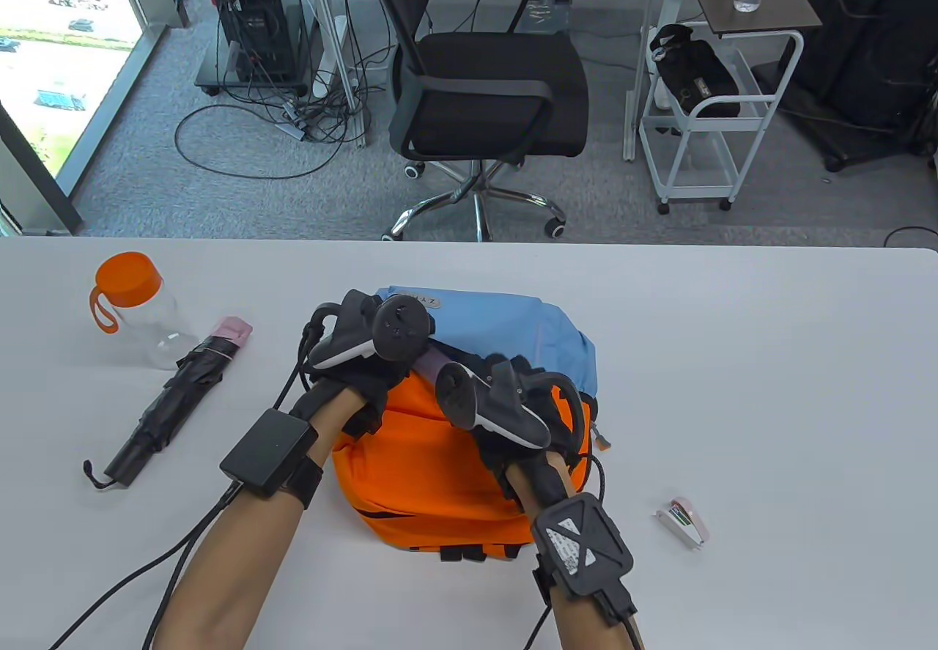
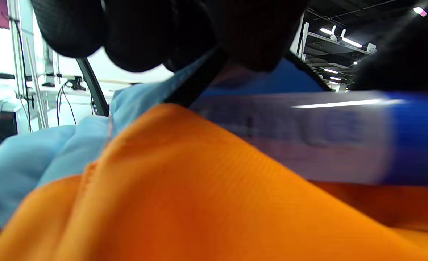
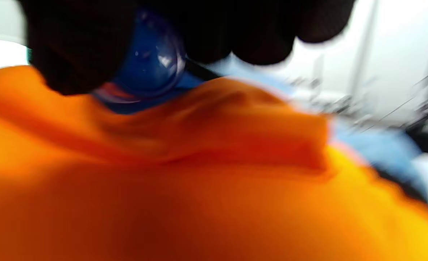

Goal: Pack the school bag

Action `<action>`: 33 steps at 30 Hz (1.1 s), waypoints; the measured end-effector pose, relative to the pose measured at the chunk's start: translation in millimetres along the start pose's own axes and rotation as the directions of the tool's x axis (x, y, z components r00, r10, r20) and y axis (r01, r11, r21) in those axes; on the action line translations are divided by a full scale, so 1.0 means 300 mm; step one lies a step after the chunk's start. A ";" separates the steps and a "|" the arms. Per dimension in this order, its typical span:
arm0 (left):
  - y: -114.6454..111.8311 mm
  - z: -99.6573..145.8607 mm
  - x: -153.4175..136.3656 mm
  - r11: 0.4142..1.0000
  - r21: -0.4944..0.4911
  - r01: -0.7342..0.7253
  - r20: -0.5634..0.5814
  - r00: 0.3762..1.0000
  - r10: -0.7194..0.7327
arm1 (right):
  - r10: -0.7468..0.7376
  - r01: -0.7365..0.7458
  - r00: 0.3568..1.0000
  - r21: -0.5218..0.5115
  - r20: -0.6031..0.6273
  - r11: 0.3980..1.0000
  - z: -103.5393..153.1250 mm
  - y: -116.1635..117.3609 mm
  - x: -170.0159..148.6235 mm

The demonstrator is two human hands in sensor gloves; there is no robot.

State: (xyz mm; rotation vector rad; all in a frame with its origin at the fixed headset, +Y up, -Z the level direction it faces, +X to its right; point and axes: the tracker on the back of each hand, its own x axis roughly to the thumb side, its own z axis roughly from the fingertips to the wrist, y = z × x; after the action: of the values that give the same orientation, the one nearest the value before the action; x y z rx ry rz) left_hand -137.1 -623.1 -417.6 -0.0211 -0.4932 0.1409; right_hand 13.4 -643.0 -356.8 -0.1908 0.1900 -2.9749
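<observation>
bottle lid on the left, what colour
Orange; the bottle lid shows best in the table view.

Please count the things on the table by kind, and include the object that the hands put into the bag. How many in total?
School bag, orange and light blue: 1
Water bottle with orange lid: 1
Folded black umbrella: 1
Small pink and white item, kind unclear: 1
Blue-capped cylinder at the bag's opening: 1
Total: 5
</observation>
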 end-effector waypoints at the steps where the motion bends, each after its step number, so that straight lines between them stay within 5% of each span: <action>1: 0.004 0.002 -0.005 1.000 0.003 -0.019 0.011 1.000 0.019 | 0.032 -0.032 0.999 0.021 -0.001 0.999 -0.038 0.019 -0.018; 3: 0.008 0.006 -0.004 1.000 0.008 -0.019 0.012 1.000 0.019 | -0.052 0.062 0.998 0.272 -0.044 0.960 -0.080 0.061 -0.040; 4: 0.010 0.007 -0.004 1.000 0.014 -0.004 0.013 1.000 0.004 | -0.087 0.106 0.993 0.288 -0.076 0.952 -0.089 0.068 -0.050; 7: 0.005 0.013 0.006 1.000 0.010 -0.010 0.034 0.999 0.009 | -0.077 0.084 0.968 0.019 -0.239 0.996 -0.112 0.065 -0.077; 8: 0.005 0.012 0.014 1.000 0.008 -0.022 0.047 0.999 0.022 | -0.060 0.062 0.969 0.001 -0.240 0.998 -0.115 0.069 -0.079; 14: 0.003 0.017 0.012 0.998 0.027 0.055 0.001 0.998 -0.055 | -0.057 0.094 0.977 0.177 -0.203 0.980 -0.071 0.001 -0.115; 16: 0.000 0.026 0.001 0.999 0.018 0.033 -0.037 0.999 -0.032 | -0.136 0.164 0.967 0.116 -0.213 0.980 0.010 -0.059 -0.208; 18: -0.004 0.028 0.001 0.999 0.004 0.035 -0.061 0.998 -0.035 | -0.121 0.169 0.960 0.181 -0.251 0.969 0.085 -0.066 -0.307; 21: -0.008 0.025 0.011 0.999 -0.001 0.054 -0.077 0.996 -0.054 | -0.026 0.149 0.951 0.382 -0.309 0.912 0.193 0.015 -0.452; 25: -0.018 0.029 0.021 0.997 -0.003 0.078 -0.093 0.993 -0.078 | 0.140 0.112 0.942 0.678 -0.306 0.727 0.345 0.236 -0.570; 28: -0.026 0.031 0.022 0.997 -0.019 0.075 -0.111 0.991 -0.077 | 0.197 0.038 0.947 0.696 -0.255 0.717 0.394 0.342 -0.571; 29: -0.027 0.031 0.024 0.997 -0.019 0.076 -0.118 0.990 -0.078 | 0.219 -0.009 0.946 0.654 -0.240 0.756 0.395 0.362 -0.567; 33: -0.027 0.029 0.031 0.996 -0.025 0.087 -0.121 0.989 -0.090 | 0.139 0.050 0.956 0.609 -0.258 0.792 0.359 0.346 -0.562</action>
State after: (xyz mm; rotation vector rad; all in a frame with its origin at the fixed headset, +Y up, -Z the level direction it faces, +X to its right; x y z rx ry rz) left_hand -132.1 -630.0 -405.2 -0.0265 -0.3726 0.0473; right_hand 208.5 -730.2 -284.7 0.3304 -0.7283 -2.8156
